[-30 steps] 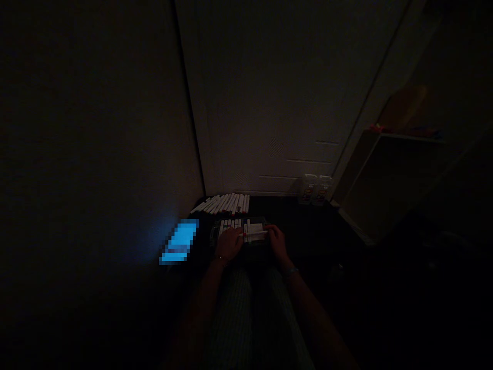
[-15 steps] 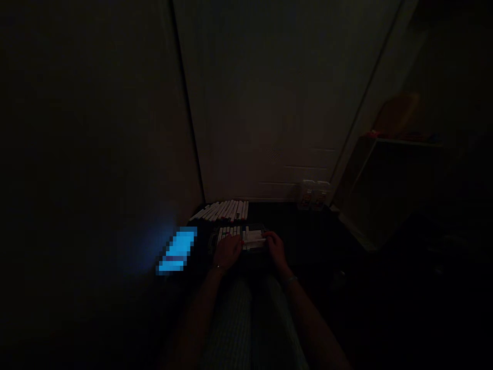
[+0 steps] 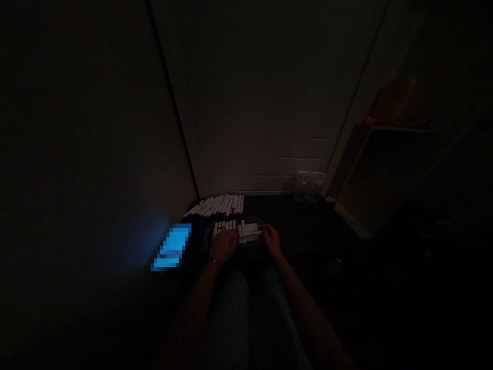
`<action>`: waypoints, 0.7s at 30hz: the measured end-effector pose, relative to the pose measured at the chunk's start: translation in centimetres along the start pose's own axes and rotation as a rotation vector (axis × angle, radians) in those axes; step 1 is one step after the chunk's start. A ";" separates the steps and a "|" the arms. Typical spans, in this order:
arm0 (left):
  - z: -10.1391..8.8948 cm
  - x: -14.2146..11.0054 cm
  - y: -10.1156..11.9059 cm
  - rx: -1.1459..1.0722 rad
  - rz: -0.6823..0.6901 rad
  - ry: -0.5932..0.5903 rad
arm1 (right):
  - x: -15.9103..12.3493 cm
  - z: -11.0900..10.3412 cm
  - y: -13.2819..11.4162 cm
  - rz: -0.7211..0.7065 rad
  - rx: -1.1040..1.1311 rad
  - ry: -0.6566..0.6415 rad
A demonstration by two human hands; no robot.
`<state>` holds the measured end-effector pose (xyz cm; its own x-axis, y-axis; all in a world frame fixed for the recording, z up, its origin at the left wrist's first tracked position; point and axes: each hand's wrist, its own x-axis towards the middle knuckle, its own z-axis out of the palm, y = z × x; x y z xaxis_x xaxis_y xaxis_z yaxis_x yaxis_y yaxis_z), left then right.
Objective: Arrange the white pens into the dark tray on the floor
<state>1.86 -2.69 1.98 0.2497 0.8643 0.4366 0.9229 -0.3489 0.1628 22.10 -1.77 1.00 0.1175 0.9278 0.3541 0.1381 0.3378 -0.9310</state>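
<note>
In the dim head view, a white marker [image 3: 250, 235] lies sideways between my two hands. My left hand [image 3: 223, 245] is closed at its left end, where a bit of red shows. At the other end, the fingers of my right hand [image 3: 271, 241] pinch it. Beneath both hands is a dark, see-through case [image 3: 207, 237]. Several white markers [image 3: 226, 226] with coloured marks stand side by side in its left part, and more lie in its right part. The darkness hides the finger details.
Behind the case, a fanned row of white markers [image 3: 221, 204] lies on the dark tabletop [image 3: 281, 216]. Two clear plastic containers [image 3: 310, 186] stand by the wall at the back right. A glowing, blurred screen [image 3: 172, 247] is on the left. A shelf [image 3: 393, 127] rises at the right.
The camera view has shifted a little, so everything sits slightly higher and further left. Both hands keep their places at the marker over the case.
</note>
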 end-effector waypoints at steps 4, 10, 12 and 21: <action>0.1 0.0 -0.1 0.024 0.003 -0.002 | 0.0 0.0 0.0 -0.004 -0.004 -0.001; 0.4 0.0 -0.3 0.036 -0.001 0.009 | 0.1 0.0 0.3 -0.001 -0.020 0.005; 0.4 0.0 -0.4 0.023 0.005 0.015 | 0.1 0.1 0.4 0.008 -0.026 0.000; 0.5 0.0 -0.3 -0.010 -0.017 0.037 | 0.2 0.1 0.4 0.003 0.031 -0.005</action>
<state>1.68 -2.41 1.52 0.2230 0.8562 0.4661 0.9239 -0.3381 0.1791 22.09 -1.45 0.72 0.1126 0.9295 0.3512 0.1074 0.3400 -0.9343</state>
